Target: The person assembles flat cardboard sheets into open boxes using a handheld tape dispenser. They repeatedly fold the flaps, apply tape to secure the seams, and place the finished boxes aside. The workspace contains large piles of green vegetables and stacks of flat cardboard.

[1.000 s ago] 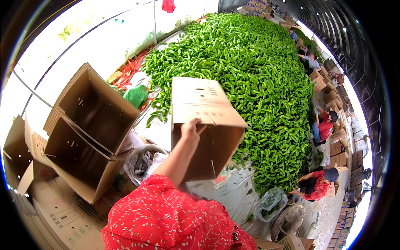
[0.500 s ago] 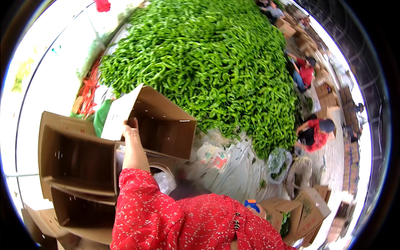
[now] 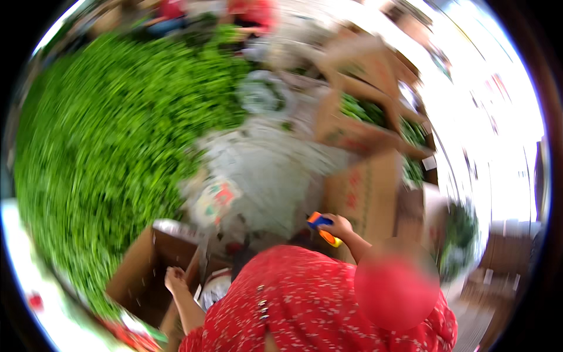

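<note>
My left hand (image 3: 176,280) is closed at the edge of an open brown cardboard box (image 3: 132,267), which sits beside the green pepper heap at the lower left. The inside of the box looks bare. My right hand (image 3: 339,226) is wrapped round a blue, orange and yellow tape dispenser (image 3: 319,222), held in front of my body near a tall cardboard box (image 3: 366,196). Motion blur softens the fingers of both hands. A large heap of long green peppers (image 3: 117,141) covers the ground on the left.
Open boxes with green peppers (image 3: 363,110) stand at the right. A clear plastic bag (image 3: 262,94) lies beyond the grey sheet (image 3: 267,170) on the ground. Two people in red, one a red-sleeved person (image 3: 253,14), are at the far edge of the heap. More cardboard boxes (image 3: 498,281) stand lower right.
My view has swung to the right, so the heap now lies on the left. The box at my left hand has come down beside the heap. My right hand with the tape dispenser shows more fully.
</note>
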`<action>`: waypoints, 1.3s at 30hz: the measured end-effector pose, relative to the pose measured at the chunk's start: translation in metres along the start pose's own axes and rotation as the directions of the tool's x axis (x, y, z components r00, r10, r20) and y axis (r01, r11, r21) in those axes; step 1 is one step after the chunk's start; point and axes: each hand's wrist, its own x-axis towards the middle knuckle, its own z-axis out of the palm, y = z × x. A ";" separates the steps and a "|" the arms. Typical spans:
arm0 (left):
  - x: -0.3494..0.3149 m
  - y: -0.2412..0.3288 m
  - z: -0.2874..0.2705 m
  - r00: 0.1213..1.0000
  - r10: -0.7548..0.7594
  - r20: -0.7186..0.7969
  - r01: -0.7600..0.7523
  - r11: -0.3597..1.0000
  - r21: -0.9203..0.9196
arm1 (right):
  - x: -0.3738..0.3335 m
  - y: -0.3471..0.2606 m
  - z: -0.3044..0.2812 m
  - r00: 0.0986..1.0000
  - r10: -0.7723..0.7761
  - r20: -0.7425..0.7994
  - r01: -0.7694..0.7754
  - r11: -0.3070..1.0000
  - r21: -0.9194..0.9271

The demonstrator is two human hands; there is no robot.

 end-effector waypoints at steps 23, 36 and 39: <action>-0.522 -0.500 0.416 -0.816 -0.560 0.145 -0.398 0.362 -0.843 | -0.251 0.208 0.102 0.613 0.789 -0.032 -0.351 0.308 0.885; -0.436 -0.411 0.379 -0.417 -0.899 -0.131 -0.431 0.323 -0.843 | -0.162 0.168 -0.012 0.511 0.706 -0.491 -0.387 0.699 0.602; -0.417 -0.382 0.354 -0.358 -0.920 -0.161 -0.579 0.354 -0.734 | -0.099 0.132 0.000 0.679 0.700 -0.221 -0.551 0.685 0.477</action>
